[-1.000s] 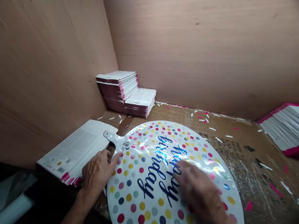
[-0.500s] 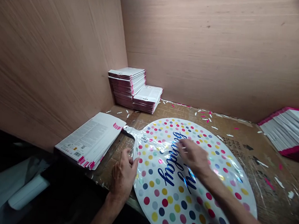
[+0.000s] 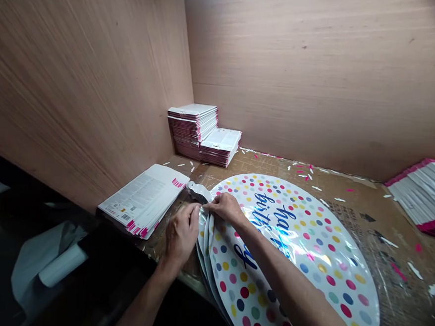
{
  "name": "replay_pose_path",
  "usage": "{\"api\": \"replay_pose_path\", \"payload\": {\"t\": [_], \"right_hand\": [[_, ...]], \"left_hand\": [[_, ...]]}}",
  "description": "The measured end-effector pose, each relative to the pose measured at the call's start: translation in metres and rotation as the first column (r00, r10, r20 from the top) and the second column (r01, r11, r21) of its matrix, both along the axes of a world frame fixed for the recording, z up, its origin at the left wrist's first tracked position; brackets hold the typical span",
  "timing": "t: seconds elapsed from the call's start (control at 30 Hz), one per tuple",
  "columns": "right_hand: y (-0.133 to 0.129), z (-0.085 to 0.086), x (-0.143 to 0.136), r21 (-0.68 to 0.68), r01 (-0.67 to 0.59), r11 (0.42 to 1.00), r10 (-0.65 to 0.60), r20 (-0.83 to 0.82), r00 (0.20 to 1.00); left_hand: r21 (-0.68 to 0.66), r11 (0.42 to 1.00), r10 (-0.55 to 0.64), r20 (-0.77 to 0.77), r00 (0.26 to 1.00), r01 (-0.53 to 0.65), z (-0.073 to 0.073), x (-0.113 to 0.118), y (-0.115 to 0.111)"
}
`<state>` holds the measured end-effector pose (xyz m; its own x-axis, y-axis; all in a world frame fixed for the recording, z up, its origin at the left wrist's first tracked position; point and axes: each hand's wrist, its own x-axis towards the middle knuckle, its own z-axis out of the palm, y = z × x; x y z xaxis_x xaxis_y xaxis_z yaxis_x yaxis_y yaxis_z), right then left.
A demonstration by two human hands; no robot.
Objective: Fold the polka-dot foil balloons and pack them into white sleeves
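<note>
A flat, round foil balloon (image 3: 327,235) with coloured dots and blue "happy birthday" lettering lies on the cardboard-covered surface. More flat layers fan out under its left edge, so it tops a small pile. My right hand (image 3: 228,208) pinches the foil at the left rim, just below the tail. Close beside it, my left hand (image 3: 183,232) has its fingers closed at the same rim; its fingertips are partly hidden. The silvery tail (image 3: 199,191) sticks out to the upper left, beyond both hands.
A stack of printed white cards (image 3: 144,197) lies left of the balloons. Taller card stacks (image 3: 190,126) fill the back corner, and another leans at right (image 3: 429,195). Wood panels (image 3: 301,74) rise behind and at left. Paper scraps litter the cardboard (image 3: 352,204).
My right hand has moved left from the lettering to the rim by the tail and pinches there. My left hand has closed at the rim. The layers' left edges now show fanned apart.
</note>
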<state>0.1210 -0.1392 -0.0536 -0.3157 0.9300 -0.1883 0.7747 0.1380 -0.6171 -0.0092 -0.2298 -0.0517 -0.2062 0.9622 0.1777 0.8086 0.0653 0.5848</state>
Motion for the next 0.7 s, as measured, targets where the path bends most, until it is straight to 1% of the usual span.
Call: {"api": "replay_pose_path", "payload": {"t": [0.03, 0.1, 0.17, 0.23, 0.33, 0.4, 0.43, 0.5, 0.57, 0.6, 0.63, 0.67, 0.7], "right_hand": [[-0.001, -0.005, 0.005, -0.046, 0.002, 0.999, -0.005, -0.074, 0.997], [-0.003, -0.014, 0.01, -0.128, -0.003, 0.992, -0.023, -0.2, 0.98], [-0.004, -0.02, 0.01, -0.189, -0.002, 0.982, -0.055, -0.297, 0.953], [-0.004, -0.021, 0.008, -0.212, 0.02, 0.977, -0.1, -0.373, 0.923], [-0.008, -0.016, 0.014, -0.189, 0.109, 0.976, -0.188, -0.47, 0.863], [-0.015, -0.01, 0.029, -0.187, 0.179, 0.966, -0.252, -0.528, 0.811], [-0.02, -0.006, 0.04, -0.193, 0.206, 0.96, -0.279, -0.552, 0.786], [-0.033, 0.002, 0.068, -0.246, 0.24, 0.939, -0.342, -0.595, 0.727], [-0.047, 0.008, 0.097, -0.331, 0.259, 0.907, -0.417, -0.634, 0.651], [-0.054, 0.01, 0.109, -0.363, 0.269, 0.892, -0.45, -0.657, 0.605], [-0.059, 0.011, 0.119, -0.38, 0.277, 0.883, -0.469, -0.678, 0.565], [-0.063, 0.012, 0.125, -0.376, 0.282, 0.883, -0.47, -0.698, 0.541], [-0.065, 0.012, 0.129, -0.353, 0.286, 0.891, -0.454, -0.714, 0.533]], "left_hand": [[-0.023, 0.999, -0.026, -0.065, 0.998, 0.024, 0.004, -0.001, 0.01], [-0.137, 0.987, -0.107, -0.171, 0.98, 0.084, 0.009, 0.0, 0.028], [-0.227, 0.968, -0.157, -0.231, 0.96, 0.104, 0.011, 0.003, 0.041], [-0.263, 0.96, -0.173, -0.278, 0.945, 0.098, 0.009, 0.005, 0.045], [-0.339, 0.936, -0.218, -0.36, 0.907, 0.09, 0.005, -0.002, 0.045], [-0.402, 0.909, -0.281, -0.392, 0.876, 0.112, 0.007, -0.012, 0.045], [-0.435, 0.892, -0.314, -0.403, 0.859, 0.122, 0.009, -0.016, 0.046], [-0.488, 0.867, -0.352, -0.448, 0.822, 0.105, 0.019, -0.022, 0.05], [-0.468, 0.88, -0.34, -0.509, 0.791, 0.077, 0.03, -0.017, 0.051], [-0.434, 0.895, -0.344, -0.523, 0.78, 0.104, 0.035, -0.01, 0.049], [-0.396, 0.898, -0.386, -0.504, 0.773, 0.191, 0.04, -0.002, 0.045], [-0.367, 0.872, -0.471, -0.443, 0.763, 0.324, 0.044, 0.007, 0.039], [-0.349, 0.812, -0.576, -0.35, 0.739, 0.467, 0.047, 0.015, 0.031]]}}
